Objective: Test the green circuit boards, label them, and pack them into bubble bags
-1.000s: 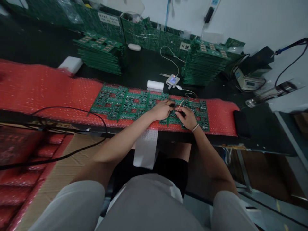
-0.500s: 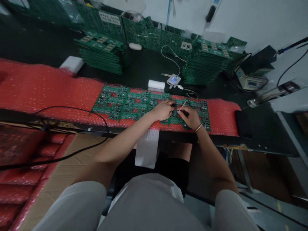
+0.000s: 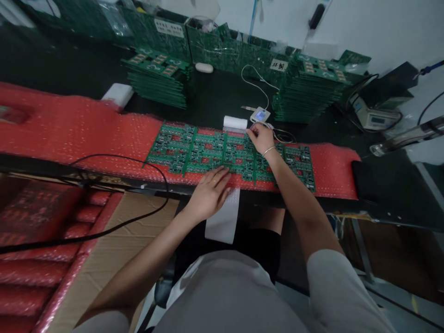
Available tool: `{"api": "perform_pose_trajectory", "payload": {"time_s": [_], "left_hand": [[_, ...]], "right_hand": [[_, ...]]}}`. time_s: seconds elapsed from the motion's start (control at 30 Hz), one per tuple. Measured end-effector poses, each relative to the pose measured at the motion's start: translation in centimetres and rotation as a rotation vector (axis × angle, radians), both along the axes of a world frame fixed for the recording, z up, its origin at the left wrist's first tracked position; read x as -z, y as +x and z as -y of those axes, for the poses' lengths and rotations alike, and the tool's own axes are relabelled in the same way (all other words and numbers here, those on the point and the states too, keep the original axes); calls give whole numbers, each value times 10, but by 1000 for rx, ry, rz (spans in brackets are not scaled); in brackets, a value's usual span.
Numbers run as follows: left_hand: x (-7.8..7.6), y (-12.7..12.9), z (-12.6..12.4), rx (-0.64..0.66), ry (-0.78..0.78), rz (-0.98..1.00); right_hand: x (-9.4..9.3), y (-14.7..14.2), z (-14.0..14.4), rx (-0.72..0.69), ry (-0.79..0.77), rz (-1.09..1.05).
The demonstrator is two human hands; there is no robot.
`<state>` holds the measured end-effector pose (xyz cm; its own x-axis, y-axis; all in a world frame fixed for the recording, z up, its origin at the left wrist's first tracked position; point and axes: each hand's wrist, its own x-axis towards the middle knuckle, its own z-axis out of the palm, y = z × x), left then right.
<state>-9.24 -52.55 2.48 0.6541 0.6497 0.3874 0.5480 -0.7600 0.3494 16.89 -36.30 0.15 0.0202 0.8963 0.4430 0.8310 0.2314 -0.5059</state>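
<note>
My left hand lies palm down at the front edge of the green circuit boards, its fingers stretched out toward the nearest rim. My right hand is over the back edge of the boards, thumb and fingers pinched on the thin cable; the cable's tip is too small to make out. Just behind that hand sits a small white device with a lit screen. A white paper roll stands left of the right hand. The boards lie in a row on red bubble wrap.
Stacks of green boards stand at the back left and back right. A black cable loops over the front edge at left. A black flat object lies at the right. White paper hangs off the front edge.
My right hand has lifted back and left from the boards toward the device, with the cable. My left hand has left the boards' middle and come to their front edge. The view has shifted slightly.
</note>
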Motion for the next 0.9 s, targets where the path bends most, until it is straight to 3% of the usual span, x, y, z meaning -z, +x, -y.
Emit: {"api": "perform_pose_trajectory", "payload": {"time_s": [0.1,0.23,0.53,0.73,0.9], "left_hand": [[9,-30,17,-73,-11,72],[20,-47,37,-134,-2,162],[45,-35,53,-36,-54,249],[68,-34,48,-113,-75,232],[76,-41,42,-143,-29,219]], "right_hand": [[6,3,-1,-15,5,26],[7,5,-1,-30,14,51],[13,7,-2,-53,23,88],[20,11,-4,-57,0,67],[18,10,-3,-32,-35,84]]}}
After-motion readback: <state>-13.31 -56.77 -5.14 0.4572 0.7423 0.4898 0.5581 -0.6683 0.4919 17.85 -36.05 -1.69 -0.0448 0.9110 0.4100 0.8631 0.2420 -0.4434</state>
